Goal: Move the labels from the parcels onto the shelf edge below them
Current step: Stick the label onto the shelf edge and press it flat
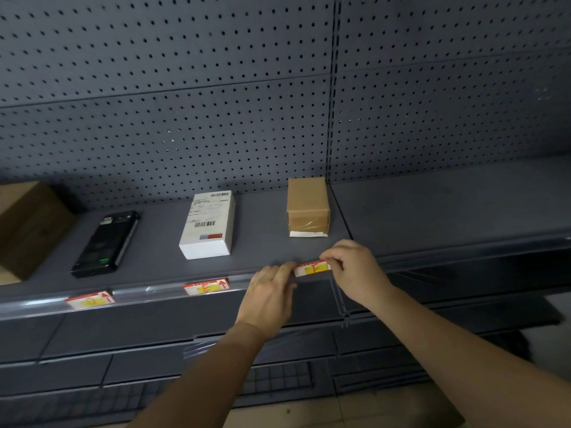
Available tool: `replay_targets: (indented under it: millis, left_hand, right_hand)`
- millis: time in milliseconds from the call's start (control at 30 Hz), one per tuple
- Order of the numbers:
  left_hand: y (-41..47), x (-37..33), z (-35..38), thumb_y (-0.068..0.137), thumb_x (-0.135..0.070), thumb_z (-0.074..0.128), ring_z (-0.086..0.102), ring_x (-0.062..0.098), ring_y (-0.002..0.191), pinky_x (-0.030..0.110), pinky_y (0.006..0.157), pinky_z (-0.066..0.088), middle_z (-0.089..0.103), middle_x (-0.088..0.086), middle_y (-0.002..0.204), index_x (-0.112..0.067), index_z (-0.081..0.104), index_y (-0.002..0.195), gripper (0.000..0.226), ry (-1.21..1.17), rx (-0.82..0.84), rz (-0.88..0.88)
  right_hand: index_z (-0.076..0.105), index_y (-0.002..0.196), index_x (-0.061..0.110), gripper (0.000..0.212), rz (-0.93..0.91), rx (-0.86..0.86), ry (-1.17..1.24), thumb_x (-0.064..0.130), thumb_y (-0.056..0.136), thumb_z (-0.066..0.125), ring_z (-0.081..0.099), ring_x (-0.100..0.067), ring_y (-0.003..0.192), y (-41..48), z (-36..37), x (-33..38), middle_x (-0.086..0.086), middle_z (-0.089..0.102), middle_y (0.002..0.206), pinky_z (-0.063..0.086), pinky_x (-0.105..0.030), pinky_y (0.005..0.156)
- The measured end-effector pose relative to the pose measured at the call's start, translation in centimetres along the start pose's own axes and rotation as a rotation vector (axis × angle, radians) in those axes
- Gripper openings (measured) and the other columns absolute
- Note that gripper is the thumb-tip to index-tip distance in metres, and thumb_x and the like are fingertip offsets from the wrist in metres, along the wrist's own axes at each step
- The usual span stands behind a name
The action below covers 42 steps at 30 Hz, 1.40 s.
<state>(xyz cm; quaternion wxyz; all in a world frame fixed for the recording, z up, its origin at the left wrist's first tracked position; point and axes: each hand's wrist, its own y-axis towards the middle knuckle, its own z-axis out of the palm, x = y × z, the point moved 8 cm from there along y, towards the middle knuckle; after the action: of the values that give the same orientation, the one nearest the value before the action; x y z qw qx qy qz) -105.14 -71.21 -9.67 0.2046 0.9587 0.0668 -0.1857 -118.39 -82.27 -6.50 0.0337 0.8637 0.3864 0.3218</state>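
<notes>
A red, white and yellow label (312, 269) lies against the shelf edge (160, 292) below the small brown parcel (307, 206). My right hand (352, 267) pinches the label's right end. My left hand (272, 291) presses its fingertips at the label's left end. Two more labels sit in the edge strip: one (206, 286) below the white parcel (208, 225), another (90, 299) below the black handheld device (105, 244).
A large brown carton (27, 223) stands at the far left of the shelf. Grey pegboard (216, 103) forms the back wall. Lower shelves (154, 366) stick out beneath my arms. To the right, the shelf surface (448, 211) carries nothing.
</notes>
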Motion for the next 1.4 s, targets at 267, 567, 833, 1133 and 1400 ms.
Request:
replay_targets:
  millis: [267, 567, 833, 1133, 1400]
  left_hand:
    - [0.1, 0.2, 0.6, 0.092, -0.025, 0.056, 0.050, 0.020, 0.112, 0.036, 0.104, 0.039, 0.058, -0.001, 0.122, -0.025, 0.053, 0.128, 0.037, 0.085, 0.076, 0.011]
    - [0.3, -0.6, -1.0, 0.089, -0.027, 0.062, 0.053, 0.018, 0.108, 0.034, 0.099, 0.040, 0.061, -0.003, 0.119, -0.027, 0.058, 0.122, 0.033, 0.112, 0.032, -0.054]
    - [-0.6, -1.1, -2.2, 0.092, -0.031, 0.060, 0.050, 0.015, 0.111, 0.038, 0.099, 0.036, 0.061, -0.009, 0.120, -0.033, 0.062, 0.119, 0.027, 0.105, -0.044, -0.188]
    - [-0.4, -0.7, -1.3, 0.090, -0.022, 0.061, 0.050, 0.024, 0.105, 0.045, 0.088, 0.034, 0.060, -0.001, 0.111, -0.027, 0.066, 0.113, 0.024, 0.124, -0.099, -0.260]
    - [0.3, -0.8, -0.5, 0.088, -0.030, 0.069, 0.056, 0.023, 0.092, 0.041, 0.078, 0.037, 0.068, -0.005, 0.096, -0.028, 0.074, 0.102, 0.015, 0.129, -0.218, -0.219]
  right_hand:
    - [0.075, 0.106, 0.016, 0.020, -0.014, 0.018, -0.042, 0.010, 0.092, 0.062, 0.055, -0.009, 0.100, -0.3, 0.5, -0.8, 0.005, 0.060, 0.107, 0.050, -0.026, 0.088]
    - [0.068, 0.119, 0.018, 0.027, 0.040, -0.011, -0.026, 0.015, 0.093, 0.060, 0.055, -0.010, 0.104, -1.0, -0.3, -0.9, 0.004, 0.058, 0.115, 0.047, -0.023, 0.091]
    - [0.069, 0.113, 0.020, 0.023, 0.199, -0.081, 0.071, 0.019, 0.091, 0.065, 0.061, -0.010, 0.090, -3.3, -1.2, -1.9, 0.005, 0.061, 0.103, 0.055, -0.027, 0.083]
    - [0.067, 0.117, 0.017, 0.027, 0.235, -0.168, 0.041, 0.022, 0.091, 0.067, 0.057, -0.011, 0.097, -4.0, 0.0, -1.7, 0.003, 0.060, 0.108, 0.042, -0.019, 0.083]
    - [0.074, 0.097, 0.021, 0.011, 0.120, -0.216, -0.010, 0.023, 0.086, 0.071, 0.058, -0.014, 0.092, -2.1, -0.1, -2.9, 0.007, 0.062, 0.098, 0.051, -0.046, 0.084]
